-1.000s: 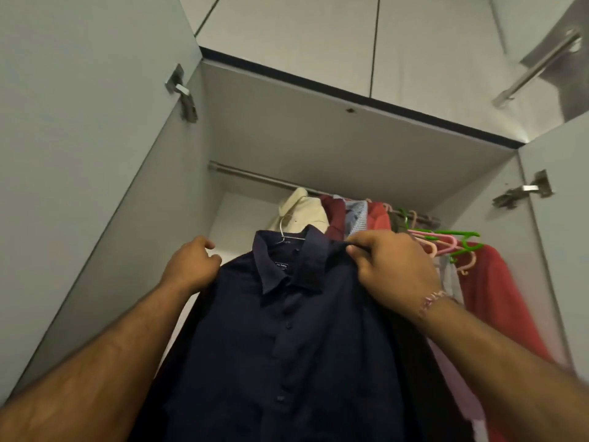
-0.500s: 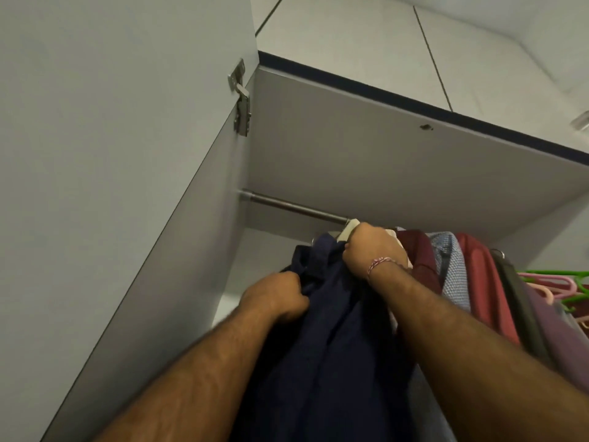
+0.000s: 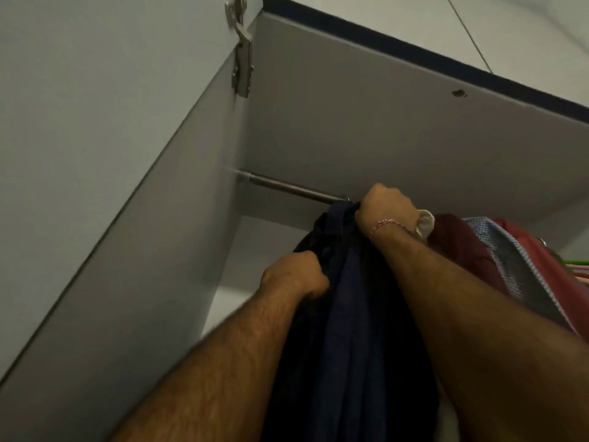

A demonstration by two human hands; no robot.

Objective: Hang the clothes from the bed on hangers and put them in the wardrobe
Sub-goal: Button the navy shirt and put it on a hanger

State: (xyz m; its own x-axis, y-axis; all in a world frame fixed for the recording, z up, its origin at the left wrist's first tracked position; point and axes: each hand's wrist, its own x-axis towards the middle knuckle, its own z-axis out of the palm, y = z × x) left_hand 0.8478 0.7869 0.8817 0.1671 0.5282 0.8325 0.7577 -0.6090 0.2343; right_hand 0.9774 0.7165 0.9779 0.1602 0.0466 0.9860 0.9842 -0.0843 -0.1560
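**Navy shirt reaches the wardrobe rail**

Nearly home: a navy shirt [image 3: 357, 314] is raised to the metal rail [image 3: 287, 189] near the left end of the wardrobe [image 3: 398, 129], its collar end level with the bar and touching or almost touching it. The hanger's hook is hidden behind the fabric and the fist, so whether it has caught the rail cannot be told.

The right hand [image 3: 387, 207] is up at the rail, arm stretched forward and upward, fingers curled tight around the top of the shirt where the hanger's neck would lie; a red-and-white thread band [image 3: 384, 223] circles the wrist. That high grip looks meant to steer the hook over the bar. The left hand [image 3: 294, 275] sits lower and to the left, fingers closed on a bunch of the shirt's cloth at the shoulder, apparently to take the weight and keep the garment from sliding off.

Just right of the navy shirt hang a cream garment [image 3: 425, 223], a maroon shirt [image 3: 462, 247], a blue checked shirt [image 3: 516, 269] and a red shirt [image 3: 554, 260], packed together. Bare rail lies to the left, toward the side wall. The open door's hinge [image 3: 242, 49] shows at top.
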